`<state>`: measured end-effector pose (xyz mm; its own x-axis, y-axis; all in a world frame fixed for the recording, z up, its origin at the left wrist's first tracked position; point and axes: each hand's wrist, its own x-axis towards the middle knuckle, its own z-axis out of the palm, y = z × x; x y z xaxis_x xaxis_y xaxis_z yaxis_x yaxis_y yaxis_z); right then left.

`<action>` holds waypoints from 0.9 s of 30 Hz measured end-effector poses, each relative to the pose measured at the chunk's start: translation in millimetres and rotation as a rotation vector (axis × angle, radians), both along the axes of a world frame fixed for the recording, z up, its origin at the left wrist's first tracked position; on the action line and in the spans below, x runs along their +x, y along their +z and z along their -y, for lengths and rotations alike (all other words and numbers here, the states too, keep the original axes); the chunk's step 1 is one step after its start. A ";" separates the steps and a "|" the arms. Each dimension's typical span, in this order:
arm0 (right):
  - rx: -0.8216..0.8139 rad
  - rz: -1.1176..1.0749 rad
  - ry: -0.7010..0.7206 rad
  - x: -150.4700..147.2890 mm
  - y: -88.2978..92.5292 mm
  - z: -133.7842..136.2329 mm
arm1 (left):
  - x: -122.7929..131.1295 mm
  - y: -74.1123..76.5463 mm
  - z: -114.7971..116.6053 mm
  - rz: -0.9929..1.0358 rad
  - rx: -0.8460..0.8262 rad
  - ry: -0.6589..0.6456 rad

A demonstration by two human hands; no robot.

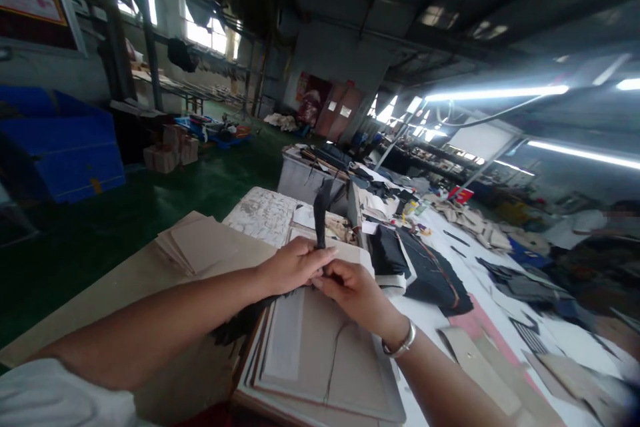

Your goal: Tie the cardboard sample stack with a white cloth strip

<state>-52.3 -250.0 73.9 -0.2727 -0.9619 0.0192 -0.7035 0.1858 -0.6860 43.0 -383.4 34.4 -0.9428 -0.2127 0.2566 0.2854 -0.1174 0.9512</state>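
Note:
Both hands meet in front of me around a narrow black fabric strip (pixel 321 213), whose upper end sticks up above the fingers. My left hand (pixel 295 263) is closed on the strip from the left, thumb pointing right. From the other side, my right hand (pixel 355 290) pinches it lower down, fingers curled; a silver bracelet (pixel 403 339) circles that wrist. Below the hands lies a stack of flat beige boards (pixel 345 360) with a dark thread across the top. Dark frayed cloth (pixel 240 320) shows under my left forearm, partly hidden by it.
On the left, brown card sheets (pixel 200 240) lie on a board. A long white table (pixel 450 260) at right carries black cloth pieces (pixel 435 267) and pattern cards (pixel 480 367). A blue bin (pixel 60 140) stands on the green floor. Another person (pixel 580 227) is at far right.

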 end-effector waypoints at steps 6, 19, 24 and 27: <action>-0.124 0.192 -0.013 2.6 -2.1 -13.2 | 2.7 -4.6 1.7 -0.005 0.121 -0.066; -0.131 0.184 0.231 -1.8 -15.8 -35.9 | 10.5 -18.4 3.5 0.116 0.185 0.030; -0.194 0.047 0.321 -5.9 -19.6 -42.2 | 6.2 -19.2 9.1 0.200 0.197 -0.085; -0.129 0.092 0.205 -6.9 -10.4 -39.6 | -5.4 -9.1 11.9 0.182 0.186 -0.150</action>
<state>-59.2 -210.4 63.5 -0.0787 -0.9884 0.1299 -0.6512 -0.0477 -0.7574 37.6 -395.3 25.3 -0.9942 -0.0951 0.0502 0.0784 -0.3221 0.9435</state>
